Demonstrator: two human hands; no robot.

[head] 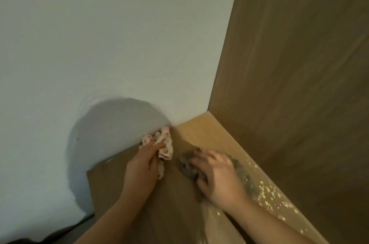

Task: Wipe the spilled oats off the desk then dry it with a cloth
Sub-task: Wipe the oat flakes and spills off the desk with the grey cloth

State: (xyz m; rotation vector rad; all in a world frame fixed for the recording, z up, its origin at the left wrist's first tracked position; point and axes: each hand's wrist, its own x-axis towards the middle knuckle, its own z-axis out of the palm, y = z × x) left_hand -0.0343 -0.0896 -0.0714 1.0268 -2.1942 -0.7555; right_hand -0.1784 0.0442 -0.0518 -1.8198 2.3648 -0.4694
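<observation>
My left hand (143, 162) keeps a closed grip on the soft, bunched spotted cloth (165, 144), while my right hand (217, 176) presses spread fingers onto a limp grey rag (187, 166) beside light, loose oats (267, 194) on the worktop (203, 130).

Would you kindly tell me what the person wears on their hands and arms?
Nothing shows: the left hand and right hand are ungloved, both forearms bare with no sleeves, watch or bracelet. The right hand is blurred, so rings cannot be judged.
</observation>
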